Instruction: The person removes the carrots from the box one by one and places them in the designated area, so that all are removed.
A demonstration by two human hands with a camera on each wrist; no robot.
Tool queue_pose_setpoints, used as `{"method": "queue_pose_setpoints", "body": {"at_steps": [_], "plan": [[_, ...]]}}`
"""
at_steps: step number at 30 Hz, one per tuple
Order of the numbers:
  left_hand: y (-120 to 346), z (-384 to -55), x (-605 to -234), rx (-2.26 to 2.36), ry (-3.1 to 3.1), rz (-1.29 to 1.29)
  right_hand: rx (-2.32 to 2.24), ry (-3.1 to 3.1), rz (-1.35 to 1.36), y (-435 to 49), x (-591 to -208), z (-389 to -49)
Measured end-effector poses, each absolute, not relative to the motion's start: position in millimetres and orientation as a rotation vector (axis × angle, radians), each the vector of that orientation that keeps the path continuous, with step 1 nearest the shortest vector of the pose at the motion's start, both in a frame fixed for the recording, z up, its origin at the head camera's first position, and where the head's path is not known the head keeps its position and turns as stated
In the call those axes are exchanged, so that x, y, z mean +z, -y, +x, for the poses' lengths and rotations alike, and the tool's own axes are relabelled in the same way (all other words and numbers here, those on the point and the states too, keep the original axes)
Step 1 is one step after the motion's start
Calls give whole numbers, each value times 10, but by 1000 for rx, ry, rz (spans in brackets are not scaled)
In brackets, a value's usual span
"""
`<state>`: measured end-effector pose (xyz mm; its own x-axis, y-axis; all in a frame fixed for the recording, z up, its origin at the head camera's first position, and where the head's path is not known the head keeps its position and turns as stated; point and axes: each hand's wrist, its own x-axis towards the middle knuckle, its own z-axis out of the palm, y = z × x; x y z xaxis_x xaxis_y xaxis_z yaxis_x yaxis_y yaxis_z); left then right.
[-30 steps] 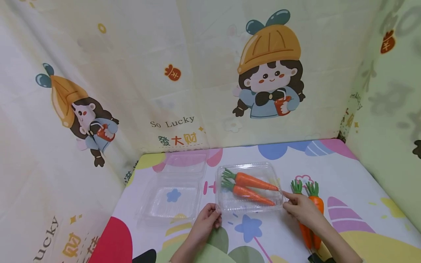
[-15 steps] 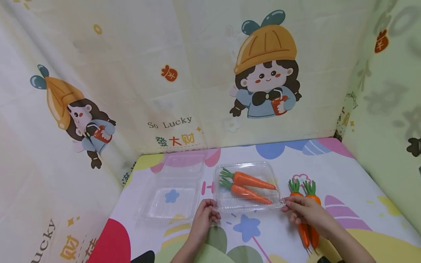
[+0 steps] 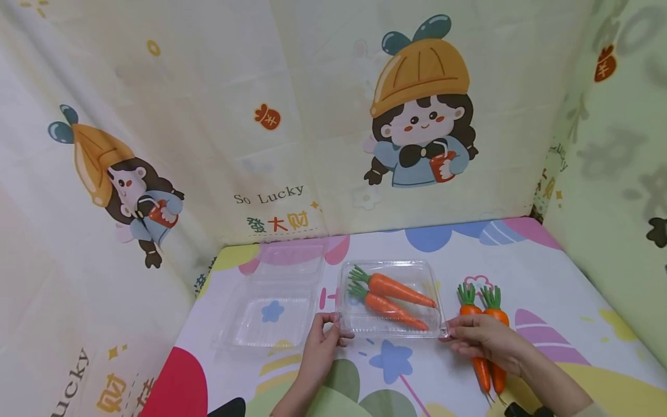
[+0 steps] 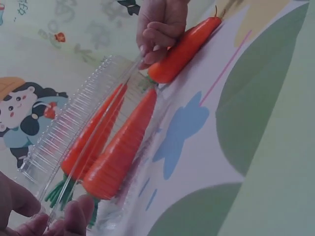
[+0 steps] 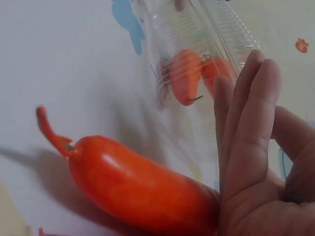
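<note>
A clear plastic clamshell box (image 3: 388, 334) with its lid down has two orange toy carrots (image 3: 401, 289) inside, their green tops toward the left. My left hand (image 3: 320, 347) pinches the rim at its near left corner. At the near right corner, my right hand (image 3: 484, 341) pinches the rim between thumb and fingers. In the left wrist view, the lid and base rims lie close together between the left thumb and fingers (image 4: 74, 214). Two more carrots (image 3: 499, 376) lie side by side under and beside my right hand, which partly covers them.
Another clear clamshell box (image 3: 271, 341) stands at the left with its lid folded back. A patterned cloth (image 3: 391, 399) covers the table. Printed curtains (image 3: 333, 116) rise behind it and at both sides.
My right hand has moved from the box's right edge down to its near right corner and pinches there. The carrots inside have shifted slightly. My left hand has adjusted its hold at the left corner.
</note>
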<state>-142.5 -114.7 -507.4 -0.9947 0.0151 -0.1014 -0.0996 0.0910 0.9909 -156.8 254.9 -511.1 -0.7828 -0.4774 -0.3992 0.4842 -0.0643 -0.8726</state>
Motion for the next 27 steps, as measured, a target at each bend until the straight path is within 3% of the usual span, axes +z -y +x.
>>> {"method": "queue_pose_setpoints", "body": {"at_steps": [27], "plan": [[1173, -1453, -5075, 2055, -2251, -49, -1724, -1846, -251, -2413, -5073, -1489]]}}
